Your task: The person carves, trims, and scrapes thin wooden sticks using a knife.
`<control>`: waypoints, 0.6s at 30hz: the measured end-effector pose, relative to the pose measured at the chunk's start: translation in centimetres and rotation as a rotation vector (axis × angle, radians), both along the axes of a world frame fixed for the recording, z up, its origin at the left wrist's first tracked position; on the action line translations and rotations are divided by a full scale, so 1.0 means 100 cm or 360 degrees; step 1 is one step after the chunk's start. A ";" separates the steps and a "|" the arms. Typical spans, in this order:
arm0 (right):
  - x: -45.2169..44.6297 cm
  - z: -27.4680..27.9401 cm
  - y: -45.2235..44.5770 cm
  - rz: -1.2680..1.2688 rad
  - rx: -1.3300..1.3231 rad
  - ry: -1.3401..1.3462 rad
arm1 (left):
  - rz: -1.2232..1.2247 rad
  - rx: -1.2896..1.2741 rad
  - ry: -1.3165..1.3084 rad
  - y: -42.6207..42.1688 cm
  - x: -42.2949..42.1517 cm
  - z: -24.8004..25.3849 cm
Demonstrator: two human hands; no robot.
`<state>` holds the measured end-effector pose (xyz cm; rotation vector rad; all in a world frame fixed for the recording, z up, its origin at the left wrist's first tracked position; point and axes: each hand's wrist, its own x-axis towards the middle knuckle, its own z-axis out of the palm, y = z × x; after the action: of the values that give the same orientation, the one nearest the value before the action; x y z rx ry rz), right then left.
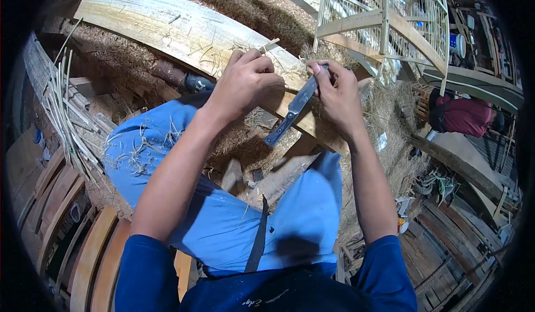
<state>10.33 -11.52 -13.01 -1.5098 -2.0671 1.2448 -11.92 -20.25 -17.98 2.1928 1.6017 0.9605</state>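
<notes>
A knife (301, 100) with a dark handle points down and to the left from my right hand (336, 92), whose thumb and fingers pinch it by the blade. My left hand (249, 82) is closed over the edge of a long pale plank (161, 19), its fingers curled; what they hold, if anything, is hidden. A short thin sliver (271, 43) shows just beyond the left knuckles. The two hands are apart, with the knife between them. Thin shavings lie on the plank and on my left trouser leg (139, 145).
A slatted wooden cage (384, 22) stands at the upper right. Thin strips (69, 111) lie in a bundle at the left. Curved boards (92, 256) are stacked at the lower left. A person in a dark red shirt (468, 116) is at the far right. Shavings cover the floor.
</notes>
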 end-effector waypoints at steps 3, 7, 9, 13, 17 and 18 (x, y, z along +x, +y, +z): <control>-0.006 0.000 0.008 -0.0028 0.0035 0.0044 | -0.0009 -0.0013 -0.0014 -0.001 0.000 0.000; -0.011 -0.008 0.020 0.0054 0.0069 -0.0059 | -0.0017 -0.0040 -0.0021 0.000 0.000 0.002; -0.012 -0.009 0.021 0.0076 0.0094 -0.0023 | -0.0001 -0.0024 -0.0031 0.000 0.001 0.001; -0.020 -0.002 0.023 0.0088 0.0083 -0.0166 | 0.0022 0.0011 -0.0089 0.002 0.002 -0.002; -0.024 0.000 0.024 0.0106 0.0127 -0.0209 | 0.0012 -0.0018 -0.0126 0.002 0.000 0.000; -0.023 -0.001 0.024 0.0104 0.0129 -0.0208 | -0.0006 -0.0020 -0.0153 0.003 -0.001 0.001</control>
<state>8.01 -9.09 -13.08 -1.5361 -2.2380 1.0968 -12.04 -19.95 -17.89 2.1075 1.5554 1.0353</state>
